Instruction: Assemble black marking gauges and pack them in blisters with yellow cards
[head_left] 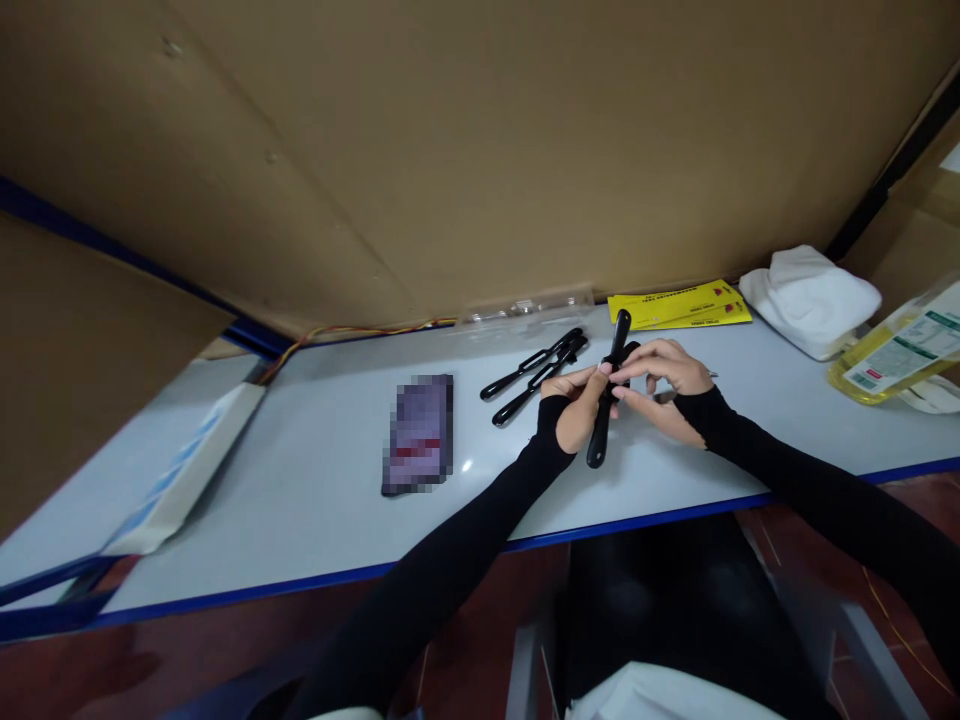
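Note:
My left hand [577, 412] is closed around the middle of a glossy black handle-shaped part [599, 440], which is held tilted above the table. At its middle, the thumb and fingertips of my right hand [669, 388] pinch the same part from the right; any small piece between them is hidden. Behind the fingers, another black end [631, 350] shows, and I cannot tell whether it belongs to the held part. Just left of my left hand lie two similar black parts with long slots, a farther one [504, 384] and a nearer one [511, 408].
A pixelated purple, dark-edged item [420, 430] lies to the left on the white table [300, 480]. Yellow printed packets [679, 305] and clear plastic packaging [525, 308] line the back. White cloth [814, 295] and a bottle of yellow liquid [892, 350] stand right. A white carton [199, 470] borders the left.

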